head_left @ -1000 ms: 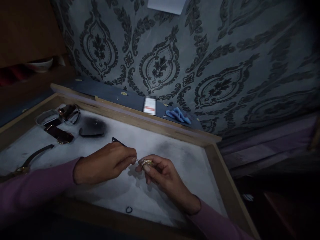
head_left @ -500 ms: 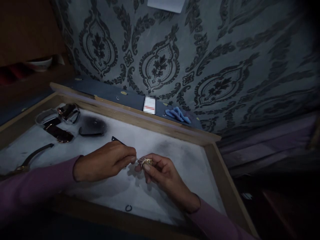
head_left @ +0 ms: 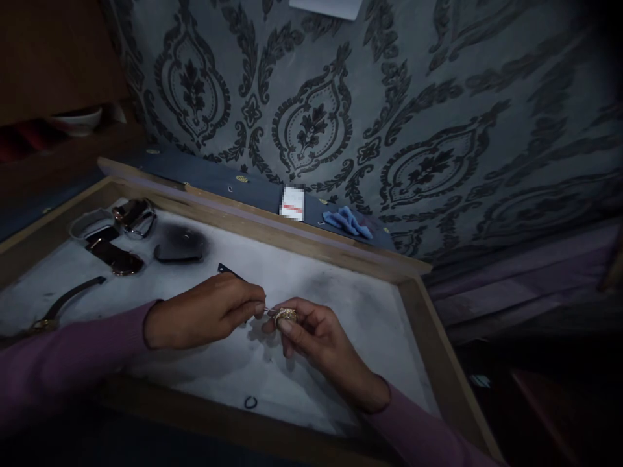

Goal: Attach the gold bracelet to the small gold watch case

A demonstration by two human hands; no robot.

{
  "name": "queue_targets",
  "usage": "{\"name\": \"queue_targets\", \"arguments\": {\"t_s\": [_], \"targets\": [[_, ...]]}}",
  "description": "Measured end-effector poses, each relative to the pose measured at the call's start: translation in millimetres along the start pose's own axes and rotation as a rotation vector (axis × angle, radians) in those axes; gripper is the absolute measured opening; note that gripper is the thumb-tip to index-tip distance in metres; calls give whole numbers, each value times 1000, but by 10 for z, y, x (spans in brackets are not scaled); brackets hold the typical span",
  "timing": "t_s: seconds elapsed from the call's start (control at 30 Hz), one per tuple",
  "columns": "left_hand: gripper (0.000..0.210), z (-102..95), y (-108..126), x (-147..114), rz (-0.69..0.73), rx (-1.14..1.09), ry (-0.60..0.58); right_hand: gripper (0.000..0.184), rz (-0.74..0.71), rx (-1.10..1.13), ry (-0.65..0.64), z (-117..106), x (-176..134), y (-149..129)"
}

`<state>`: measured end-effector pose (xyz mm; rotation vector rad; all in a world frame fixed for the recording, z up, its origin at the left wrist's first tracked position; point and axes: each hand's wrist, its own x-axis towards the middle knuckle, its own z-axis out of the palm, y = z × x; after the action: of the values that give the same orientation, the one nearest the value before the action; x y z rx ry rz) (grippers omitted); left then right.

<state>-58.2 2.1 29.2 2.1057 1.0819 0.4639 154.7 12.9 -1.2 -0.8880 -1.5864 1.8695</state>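
Observation:
My right hand pinches a small round gold-coloured watch case with a glittering rim between thumb and fingers. Closed around a thin metal tool, my left hand holds its tip at the left edge of the case. The tool's handle is hidden in the fingers, so its exact kind is unclear. A black watch strap lies partly covered behind my left hand. Below both hands, a small dark open ring rests on the white surface.
A wooden-rimmed tray surrounds the work. At its left lie several watches, including a brown-strapped one, a gold one, and a dark rounded object. Behind the rim are a blue cloth and a white card.
Both hands stay almost in place. The watch case has tipped slightly in my right hand, and the view has shifted a little.

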Motion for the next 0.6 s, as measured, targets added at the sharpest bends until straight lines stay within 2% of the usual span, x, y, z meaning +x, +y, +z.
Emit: {"name": "queue_targets", "arguments": {"t_s": [0.6], "targets": [[28,-5,9,-2,32,37,19,23,17,33,-2,4,-5,-13]]}}
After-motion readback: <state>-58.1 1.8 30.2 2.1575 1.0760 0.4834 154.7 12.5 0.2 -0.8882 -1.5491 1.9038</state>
